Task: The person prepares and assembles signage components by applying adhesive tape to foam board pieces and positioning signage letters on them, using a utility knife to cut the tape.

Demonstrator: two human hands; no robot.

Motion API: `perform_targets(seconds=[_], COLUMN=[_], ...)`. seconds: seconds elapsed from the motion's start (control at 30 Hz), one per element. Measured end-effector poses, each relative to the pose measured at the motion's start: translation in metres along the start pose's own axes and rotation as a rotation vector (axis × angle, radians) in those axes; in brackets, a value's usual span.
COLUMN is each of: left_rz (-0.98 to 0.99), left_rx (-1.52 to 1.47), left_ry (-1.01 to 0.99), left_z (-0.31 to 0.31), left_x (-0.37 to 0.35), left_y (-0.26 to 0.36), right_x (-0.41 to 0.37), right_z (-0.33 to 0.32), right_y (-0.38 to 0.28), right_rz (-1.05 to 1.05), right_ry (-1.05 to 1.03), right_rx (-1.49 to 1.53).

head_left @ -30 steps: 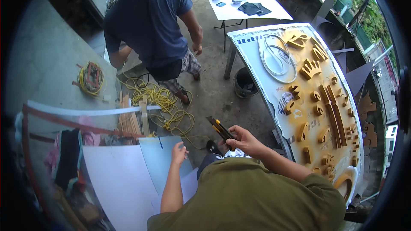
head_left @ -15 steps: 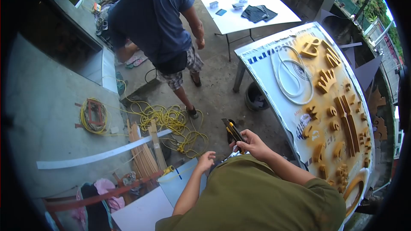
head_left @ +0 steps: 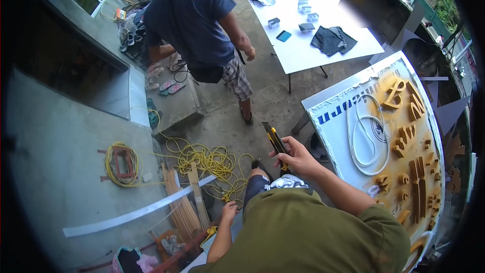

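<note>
My right hand (head_left: 295, 156) is closed round a black and yellow utility knife (head_left: 275, 141), whose dark tip points up and away from me. My left hand (head_left: 230, 211) hangs low at my left side, near the yellow rope and the wooden strips; its fingers are partly bent and I see nothing in them. To my right stands a table with a white printed board (head_left: 328, 106), bearing a loop of white cord (head_left: 352, 144) and several golden-brown cut letters and shapes (head_left: 418, 192).
A person in a dark blue shirt (head_left: 194, 20) stands ahead on the left. Beyond is a white table (head_left: 288, 60) with dark cloth (head_left: 331, 40) and small blocks. Tangled yellow rope (head_left: 204, 164), wooden strips (head_left: 182, 212) and a long white strip (head_left: 126, 218) lie at the left.
My view has shifted, with more of the far white table showing. My left hand has dropped lower. The other person has stepped farther ahead. The knife stays in my right hand.
</note>
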State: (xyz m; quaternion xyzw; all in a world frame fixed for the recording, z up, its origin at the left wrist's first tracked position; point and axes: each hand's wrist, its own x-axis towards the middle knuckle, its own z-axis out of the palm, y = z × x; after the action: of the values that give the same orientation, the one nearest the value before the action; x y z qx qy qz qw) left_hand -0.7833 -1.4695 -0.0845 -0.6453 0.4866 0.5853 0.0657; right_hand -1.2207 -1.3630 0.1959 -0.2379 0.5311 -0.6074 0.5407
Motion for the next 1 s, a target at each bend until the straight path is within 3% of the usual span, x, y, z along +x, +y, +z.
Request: perform_targets(seconds=[0.27,0.57,0.73,1.0], left_rz=[0.095,0.324,0.438,0.673], left_rx=[0.15,0.16,0.238,0.486], left_ry=[-0.152,-0.123,-0.208,-0.345], left_z=[-0.002,-0.07,-0.03,0.111], left_x=[0.143,0.279,0.317,0.352], left_y=[0.145,0.435,0.581,0.786], right_x=[0.132,0.265,0.316,0.411], right_z=[-0.003,-0.027,-0.055,-0.162], right_y=[-0.026,-0.095,-0.111,-0.128], right_rz=[0.107,0.012,0.034,-0.061], right_ry=[0.038,0.265,0.367,0.551], right_rx=[-0.113,-0.188,-0.114,-0.043])
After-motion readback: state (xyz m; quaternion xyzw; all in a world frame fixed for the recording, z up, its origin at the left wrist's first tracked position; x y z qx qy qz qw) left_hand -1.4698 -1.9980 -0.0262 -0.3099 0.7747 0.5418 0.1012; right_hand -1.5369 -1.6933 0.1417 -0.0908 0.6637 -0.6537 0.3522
